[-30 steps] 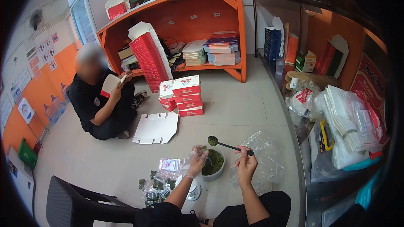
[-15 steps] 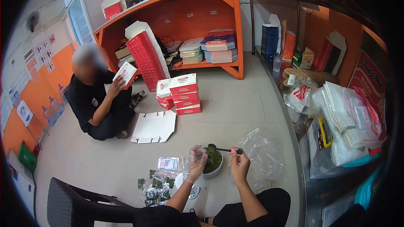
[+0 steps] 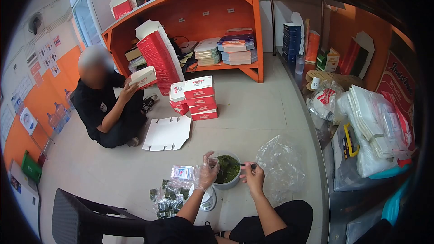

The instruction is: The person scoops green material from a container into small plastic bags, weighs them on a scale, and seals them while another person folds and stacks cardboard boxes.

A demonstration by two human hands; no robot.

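My right hand (image 3: 254, 179) grips the black handle (image 3: 246, 165) of a measuring spoon, whose head is down in the green flakes (image 3: 226, 171). These flakes are in a round white tub (image 3: 233, 183) on the floor. My left hand (image 3: 207, 174), in a clear plastic glove, is at the tub's left side with fingers curled; whatever is between them I cannot make out. Below it sits a small white scale (image 3: 208, 201), partly hidden by my forearm. To the left lie several small clear packets of green flakes (image 3: 169, 201) and a clear pouch with a blue-and-white label (image 3: 182, 172).
A crumpled clear plastic bag (image 3: 280, 162) lies right of the tub. Ahead are a flat white carton (image 3: 167, 133) and stacked red-and-white boxes (image 3: 202, 101). A seated person (image 3: 106, 104) holds another box. A black stool (image 3: 77, 217) stands at left; a metal shelf edge (image 3: 322, 176) runs along the right.
The spoon has gone from above the tub's rim down into the green flakes. My left hand has shifted slightly left. The other person's box has tilted and moved right.
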